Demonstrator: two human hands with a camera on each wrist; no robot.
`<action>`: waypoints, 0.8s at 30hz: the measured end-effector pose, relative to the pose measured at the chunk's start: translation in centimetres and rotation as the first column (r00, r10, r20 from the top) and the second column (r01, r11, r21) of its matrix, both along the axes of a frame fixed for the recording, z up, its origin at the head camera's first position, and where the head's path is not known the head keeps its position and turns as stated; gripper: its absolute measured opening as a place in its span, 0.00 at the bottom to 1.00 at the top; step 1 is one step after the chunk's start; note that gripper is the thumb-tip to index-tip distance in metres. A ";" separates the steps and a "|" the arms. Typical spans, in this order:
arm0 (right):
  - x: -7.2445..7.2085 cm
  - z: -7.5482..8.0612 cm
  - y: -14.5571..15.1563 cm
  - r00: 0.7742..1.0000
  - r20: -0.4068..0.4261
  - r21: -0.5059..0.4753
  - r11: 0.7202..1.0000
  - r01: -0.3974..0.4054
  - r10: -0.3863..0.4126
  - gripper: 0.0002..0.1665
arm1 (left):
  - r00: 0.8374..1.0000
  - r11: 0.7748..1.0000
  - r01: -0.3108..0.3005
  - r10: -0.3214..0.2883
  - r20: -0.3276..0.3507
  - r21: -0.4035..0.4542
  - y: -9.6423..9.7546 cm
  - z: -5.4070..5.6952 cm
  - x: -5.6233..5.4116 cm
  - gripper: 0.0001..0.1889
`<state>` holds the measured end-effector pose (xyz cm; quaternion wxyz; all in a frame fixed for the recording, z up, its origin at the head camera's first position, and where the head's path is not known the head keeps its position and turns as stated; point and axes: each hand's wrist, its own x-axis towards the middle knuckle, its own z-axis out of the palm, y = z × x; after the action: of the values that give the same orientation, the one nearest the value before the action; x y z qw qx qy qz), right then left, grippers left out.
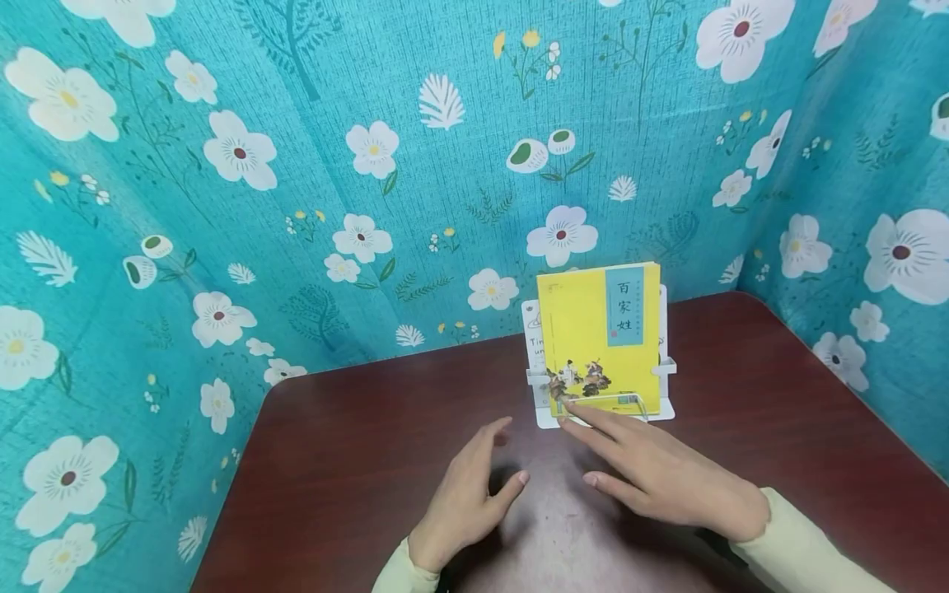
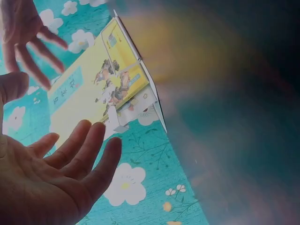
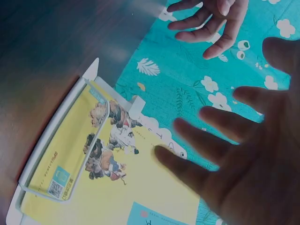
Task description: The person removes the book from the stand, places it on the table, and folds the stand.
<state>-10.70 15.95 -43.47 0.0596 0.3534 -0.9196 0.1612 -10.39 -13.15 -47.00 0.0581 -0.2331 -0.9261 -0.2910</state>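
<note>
A yellow book (image 1: 582, 329) with a blue title panel and painted figures stands upright, leaning back on a white book stand (image 1: 535, 338). Side clips and a wire bar (image 3: 96, 150) at the stand's foot cross the book's lower cover. My right hand (image 1: 660, 465) hovers in front of the stand, fingers spread and holding nothing; its fingertips overlap the book's lower left corner in the head view. To the left, over the table, my left hand (image 1: 467, 494) is apart from the book, fingers loosely bent and thumb out, with nothing in it.
The stand is on a dark red-brown table (image 1: 356, 461) with rounded back corners, near its back edge. A teal curtain (image 1: 445, 198) with white flowers hangs behind the table and along both sides.
</note>
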 end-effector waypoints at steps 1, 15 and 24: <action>-0.1 0.0 0.0 1.000 -0.027 -0.018 1.000 -0.005 0.005 0.43 | 1.000 1.000 0.001 -0.002 0.006 0.017 0.0 0.1 -0.1 0.35; -1.3 -0.3 0.1 0.972 -0.230 -0.268 0.957 -0.109 0.046 0.29 | 0.997 0.980 -0.020 0.004 0.083 0.200 0.3 0.1 -0.7 0.29; -1.7 -0.2 0.3 0.991 -0.130 -0.400 0.913 -0.073 0.022 0.29 | 0.990 0.930 -0.036 -0.017 0.142 0.365 0.2 -0.1 -1.5 0.25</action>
<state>-12.42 16.26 -43.64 0.1838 0.3649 -0.8521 0.3271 -11.85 -12.92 -47.06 0.0355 -0.1925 -0.8584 -0.4742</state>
